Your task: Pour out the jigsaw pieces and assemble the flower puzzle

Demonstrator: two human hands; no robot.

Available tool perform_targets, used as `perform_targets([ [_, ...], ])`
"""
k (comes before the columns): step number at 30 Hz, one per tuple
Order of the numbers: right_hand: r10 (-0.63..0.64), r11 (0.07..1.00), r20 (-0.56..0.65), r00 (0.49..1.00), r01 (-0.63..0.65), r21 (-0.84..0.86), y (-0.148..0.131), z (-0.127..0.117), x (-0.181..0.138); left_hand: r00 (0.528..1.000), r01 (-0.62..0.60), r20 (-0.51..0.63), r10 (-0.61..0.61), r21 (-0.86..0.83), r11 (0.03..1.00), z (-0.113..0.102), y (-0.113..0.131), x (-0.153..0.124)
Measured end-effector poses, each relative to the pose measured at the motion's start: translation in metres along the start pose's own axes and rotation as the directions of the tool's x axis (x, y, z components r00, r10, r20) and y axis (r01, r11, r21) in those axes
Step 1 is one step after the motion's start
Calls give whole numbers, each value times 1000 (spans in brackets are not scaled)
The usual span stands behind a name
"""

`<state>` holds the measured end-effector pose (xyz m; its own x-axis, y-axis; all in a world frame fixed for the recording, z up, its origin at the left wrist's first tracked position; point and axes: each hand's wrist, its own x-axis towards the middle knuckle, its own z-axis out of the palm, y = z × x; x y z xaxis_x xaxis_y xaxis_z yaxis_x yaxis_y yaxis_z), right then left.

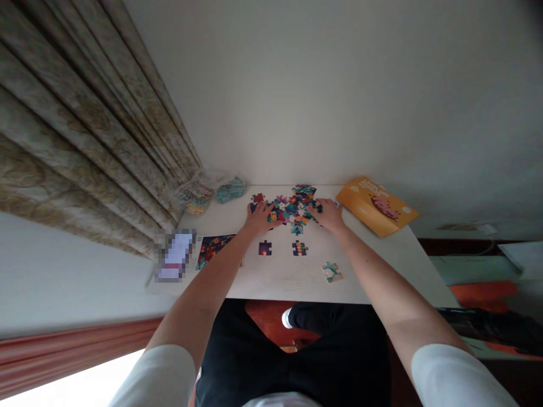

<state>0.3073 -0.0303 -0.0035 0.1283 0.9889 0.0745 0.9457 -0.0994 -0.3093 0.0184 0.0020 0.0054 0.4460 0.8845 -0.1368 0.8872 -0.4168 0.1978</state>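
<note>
A colourful cluster of jigsaw pieces (pixel 292 208) lies at the back of the white table, some of them joined or overlapping. On its left edge rests my left hand (pixel 259 217), palm down with fingers spread. My right hand (pixel 328 213) lies flat at the cluster's right side, fingers stretched over some pieces. Nothing shows gripped in either hand, though the pieces under the fingers are partly hidden. Nearer to me lie a dark purple piece (pixel 265 247), a multicoloured piece (pixel 300 248) and a pale green piece (pixel 332 272), apart from the cluster.
A picture card (pixel 212 250) lies partly behind my left forearm, beside a blurred phone (pixel 176 254). Plastic bags of pieces (pixel 195 198) stand at the back left by the curtain (pixel 106 113). An orange packet (pixel 377 206) occupies the back right. The wall (pixel 297 96) borders the table's far edge.
</note>
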Motion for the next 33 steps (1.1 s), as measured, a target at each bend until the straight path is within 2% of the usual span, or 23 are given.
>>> perform_targets([
  [3, 137, 990, -67, 988, -138, -8, -25, 2, 15, 999, -8, -45, 9, 6, 1000, 2, 0, -2],
  [7, 308, 951, -62, 949, -309, -7, -48, 6, 34, 995, -11, -100, 12, 6, 1000, 6, 4, -10],
  [9, 381, 924, -33, 924, -380, 34, -50, 8, 42, 992, -36, -119, 36, 5, 999, 8, 8, -13],
  [12, 417, 903, 25, 909, -417, 104, -43, 9, 51, 991, -64, -116, 62, -9, 998, 10, 13, -14],
  [15, 404, 896, 27, 914, -402, 191, -29, 8, 56, 993, -26, -116, 21, -46, 999, 10, 16, -8],
  [21, 191, 891, -21, 981, -164, 423, -2, -1, 52, 985, 81, -144, -95, -98, 992, 3, 25, 10],
  [24, 158, 885, -15, 987, -135, 446, 4, -5, 47, 982, 106, -149, -119, -94, 990, -1, 33, 11],
  [29, 199, 873, -27, 980, -164, 459, 7, -1, 50, 981, 46, -182, -67, -116, 992, -3, 47, 6],
  [33, 118, 892, -20, 993, -97, 441, 4, 8, 68, 980, -10, -197, -16, -129, 992, -4, 56, -3],
])
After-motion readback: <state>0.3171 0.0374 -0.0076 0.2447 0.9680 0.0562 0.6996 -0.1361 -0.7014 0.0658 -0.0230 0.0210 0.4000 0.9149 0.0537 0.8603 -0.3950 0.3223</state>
